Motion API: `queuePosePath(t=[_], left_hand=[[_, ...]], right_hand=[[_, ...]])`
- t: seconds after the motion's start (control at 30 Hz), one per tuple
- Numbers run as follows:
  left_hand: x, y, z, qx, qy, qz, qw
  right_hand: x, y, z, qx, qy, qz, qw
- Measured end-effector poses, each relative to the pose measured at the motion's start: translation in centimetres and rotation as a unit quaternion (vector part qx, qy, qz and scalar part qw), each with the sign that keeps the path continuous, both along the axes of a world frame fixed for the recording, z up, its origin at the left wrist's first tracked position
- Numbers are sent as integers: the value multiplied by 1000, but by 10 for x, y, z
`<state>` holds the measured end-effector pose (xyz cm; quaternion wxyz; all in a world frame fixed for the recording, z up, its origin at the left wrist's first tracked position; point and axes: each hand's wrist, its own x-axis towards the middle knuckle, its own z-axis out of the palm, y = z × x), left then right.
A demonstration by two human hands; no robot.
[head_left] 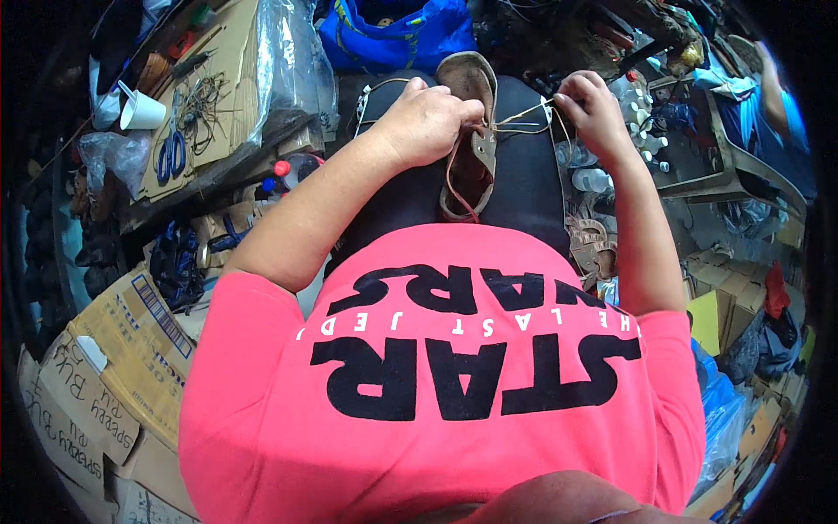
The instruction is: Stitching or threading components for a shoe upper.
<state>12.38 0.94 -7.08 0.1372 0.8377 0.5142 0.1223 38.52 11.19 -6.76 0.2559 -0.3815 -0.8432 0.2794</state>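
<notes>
A brown leather shoe [477, 166] lies on my lap between my thighs, its opening facing up. My left hand [429, 120] is closed on the shoe's upper edge, its fingertips partly hidden. A thin tan cord [517, 114] runs from the shoe's eyelet area toward my right hand [594, 109], which pinches it, raised to the right of the shoe. Near those fingers, a small white piece [547, 105] sits on the cord. Another white piece [363, 102] and a loop of cord show left of my left hand.
To the left, a cardboard-topped bench [229, 140] carries blue-handled scissors [172, 150], a white cup [142, 112] and dark strands. Ahead lies a blue bag [393, 39]. Bottles [594, 180] and sandals [592, 244] lie on the right, near a chair frame [742, 179]. Another person's arm [771, 87] shows far right.
</notes>
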Motion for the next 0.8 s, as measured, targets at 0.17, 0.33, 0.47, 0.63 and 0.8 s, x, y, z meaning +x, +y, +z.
queuePosePath(t=[0.17, 0.33, 0.47, 0.63, 0.8], left_hand=[[-7, -3, -6, -3, 24, 20, 1000], [-6, 2, -4, -19, 26, 9, 999], [-10, 0, -8, 2, 1, -5, 1000], [-8, -2, -6, -4, 13, 6, 1000], [-23, -3, -5, 30, 1, -18, 999]], right_hand=[[-25, -11, 30, 86, -140, 105, 981], [-57, -41, 27, 159, -318, 176, 918], [-56, -40, 27, 223, -301, 148, 915], [-55, -40, 18, 178, -295, 150, 927], [-61, -36, 12, 164, -278, 201, 925]])
